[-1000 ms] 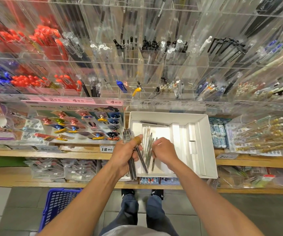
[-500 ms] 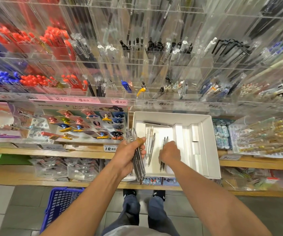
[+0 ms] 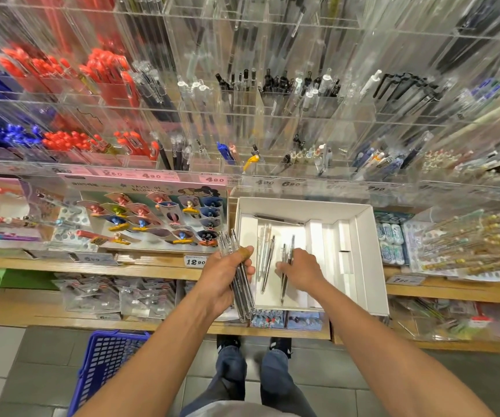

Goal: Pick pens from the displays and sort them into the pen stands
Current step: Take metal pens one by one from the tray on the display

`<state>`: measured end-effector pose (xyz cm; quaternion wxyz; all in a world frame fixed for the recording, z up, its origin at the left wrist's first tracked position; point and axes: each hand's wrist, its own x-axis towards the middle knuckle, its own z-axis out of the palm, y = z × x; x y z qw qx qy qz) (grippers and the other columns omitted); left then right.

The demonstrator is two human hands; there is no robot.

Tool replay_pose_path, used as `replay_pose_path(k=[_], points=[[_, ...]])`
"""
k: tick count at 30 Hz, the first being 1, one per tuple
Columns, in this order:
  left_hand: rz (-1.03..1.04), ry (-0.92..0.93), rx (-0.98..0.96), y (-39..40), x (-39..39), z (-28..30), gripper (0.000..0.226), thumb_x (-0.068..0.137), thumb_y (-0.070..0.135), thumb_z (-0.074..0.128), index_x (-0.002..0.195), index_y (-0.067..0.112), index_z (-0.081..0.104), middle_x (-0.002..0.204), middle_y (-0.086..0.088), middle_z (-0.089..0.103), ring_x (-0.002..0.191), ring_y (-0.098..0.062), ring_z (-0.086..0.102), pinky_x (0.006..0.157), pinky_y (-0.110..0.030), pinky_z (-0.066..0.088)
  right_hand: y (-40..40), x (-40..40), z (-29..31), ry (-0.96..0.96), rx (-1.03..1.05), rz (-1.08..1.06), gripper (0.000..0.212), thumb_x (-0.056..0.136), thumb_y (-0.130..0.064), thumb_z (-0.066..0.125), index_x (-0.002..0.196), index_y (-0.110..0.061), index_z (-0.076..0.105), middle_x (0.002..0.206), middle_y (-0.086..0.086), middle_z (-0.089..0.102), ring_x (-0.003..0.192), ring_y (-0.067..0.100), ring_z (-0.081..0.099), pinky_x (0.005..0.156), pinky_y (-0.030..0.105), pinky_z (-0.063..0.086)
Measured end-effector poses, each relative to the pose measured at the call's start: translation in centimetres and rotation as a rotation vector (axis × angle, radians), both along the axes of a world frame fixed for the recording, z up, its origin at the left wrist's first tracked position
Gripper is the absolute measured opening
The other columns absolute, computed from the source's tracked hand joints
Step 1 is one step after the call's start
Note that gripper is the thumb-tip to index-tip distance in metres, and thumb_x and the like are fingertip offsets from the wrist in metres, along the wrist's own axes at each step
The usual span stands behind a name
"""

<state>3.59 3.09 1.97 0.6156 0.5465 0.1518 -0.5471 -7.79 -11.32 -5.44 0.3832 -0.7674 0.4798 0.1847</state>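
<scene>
The left hand grips a bundle of clear pens; the right hand rests on dark pens in the white box.

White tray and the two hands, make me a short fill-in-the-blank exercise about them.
1. The left hand holds a bundle of ____ pens.
2. The right hand reaches into the ____ tray.
3. The basket on the floor is ____.
4. One dark pen lies crosswise at the tray's ____ end.

Missing words: clear; white; blue; far

white box, blue basket, red pens
</scene>
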Motion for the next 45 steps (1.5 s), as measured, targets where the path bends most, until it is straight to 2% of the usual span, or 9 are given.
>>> replay_pose_path(k=[6,10,14,17,21,24,30,39,45], points=[[-0.038,-0.019,-0.098,-0.6,-0.7,0.2,0.050,0.075,0.025,0.079,0.112,-0.001,0.060,0.080,-0.015,0.073,0.073,-0.025,0.072,0.059,-0.039,0.061,4.0,0.2,7.9,-0.571,0.120,0.112,0.009,0.094,-0.034,0.060,0.102,-0.034,0.055,0.063,-0.009,0.060,0.052,0.000,0.058,0.050,0.011,0.041],[-0.072,0.057,-0.180,-0.6,-0.9,0.2,0.032,0.078,0.029,0.076,0.099,0.005,0.069,0.087,-0.020,0.073,0.083,-0.028,0.074,0.057,-0.044,0.060,5.0,0.9,9.2,-0.563,0.057,0.088,0.028,0.092,-0.035,0.063,0.116,-0.022,0.064,0.054,-0.004,0.056,0.048,0.012,0.056,0.059,0.028,0.050],[-0.121,0.092,-0.204,-0.4,-0.6,-0.1,0.025,0.085,0.023,0.073,0.096,0.003,0.062,0.073,-0.018,0.063,0.058,-0.028,0.067,0.047,-0.039,0.055,5.2,0.6,8.4,-0.558,0.188,0.096,0.023,0.091,-0.035,0.065,0.109,-0.021,0.063,0.052,-0.005,0.060,0.046,0.007,0.061,0.050,0.013,0.044],[-0.097,0.064,-0.156,-0.6,-0.1,-0.4,0.015,0.095,0.017,0.061,0.094,0.002,0.059,0.067,-0.014,0.056,0.051,-0.023,0.057,0.049,-0.032,0.051,3.5,0.2,7.1,-0.593,0.430,-0.089,0.045,0.091,-0.032,0.065,0.133,-0.024,0.052,0.067,0.000,0.069,0.050,0.010,0.064,0.048,0.017,0.047],[-0.011,0.122,-0.140,-1.0,0.2,-0.6,0.008,0.096,0.015,0.056,0.097,0.009,0.061,0.069,-0.004,0.059,0.057,-0.015,0.056,0.053,-0.024,0.051,1.1,0.4,2.2,-0.319,0.190,-0.326,0.032,0.092,-0.021,0.065,0.120,-0.008,0.057,0.093,0.006,0.068,0.070,0.017,0.068,0.061,0.024,0.054],[0.000,0.156,-0.162,-0.8,0.0,-0.6,0.009,0.098,0.017,0.054,0.098,0.011,0.059,0.072,-0.005,0.060,0.061,-0.018,0.059,0.057,-0.026,0.051,0.9,0.2,-1.4,0.095,-0.035,-0.066,0.037,0.091,-0.023,0.062,0.118,-0.005,0.047,0.109,0.012,0.061,0.097,0.028,0.062,0.069,0.030,0.045],[-0.015,0.129,-0.171,-0.6,0.0,-0.5,0.007,0.096,0.016,0.059,0.098,0.010,0.061,0.076,-0.008,0.064,0.064,-0.019,0.061,0.062,-0.029,0.054,0.8,0.5,-3.2,0.175,-0.072,-0.040,0.030,0.089,-0.011,0.057,0.115,-0.005,0.042,0.107,0.011,0.059,0.089,0.025,0.058,0.059,0.028,0.038],[-0.019,0.066,-0.093,-1.1,-0.3,-0.4,0.033,0.078,0.022,0.076,0.104,0.006,0.063,0.080,-0.009,0.066,0.065,-0.019,0.063,0.057,-0.032,0.056,2.0,-0.7,3.9,-0.497,0.214,-0.265,0.028,0.089,-0.027,0.065,0.117,-0.024,0.061,0.091,0.000,0.069,0.088,0.018,0.067,0.080,0.035,0.056],[-0.066,0.063,-0.121,-1.2,-0.6,0.2,0.035,0.071,0.017,0.078,0.097,0.000,0.063,0.073,-0.015,0.072,0.062,-0.025,0.071,0.058,-0.042,0.062,4.5,-0.6,6.4,-0.609,0.263,-0.241,0.030,0.092,-0.018,0.065,0.121,-0.015,0.061,0.083,-0.007,0.068,0.079,0.018,0.069,0.070,0.030,0.057]])
